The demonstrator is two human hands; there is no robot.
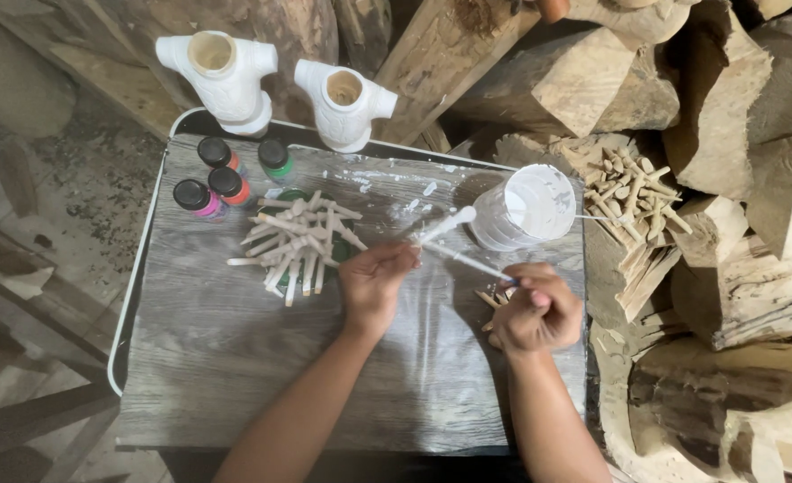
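Though gripped, brush handle [467,260] hidden w/in right hand [539,311].

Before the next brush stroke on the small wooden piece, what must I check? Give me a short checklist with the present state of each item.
1. Piece held firmly: the left hand pinches the white-painted wooden piece by its lower end. Ok.
2. Brush in grip: the right hand holds the thin brush, tip near the piece. Ok.
3. Paint within reach: the plastic cup of white paint stands just beyond the hands. Ok.
4. Paint on the bristles: too small to see. Cannot tell.
5. Unpainted pegs away from the wet piece: the pile lies apart, to the left. Ok.
6. Colour bottles capped: all four caps on. Ok.
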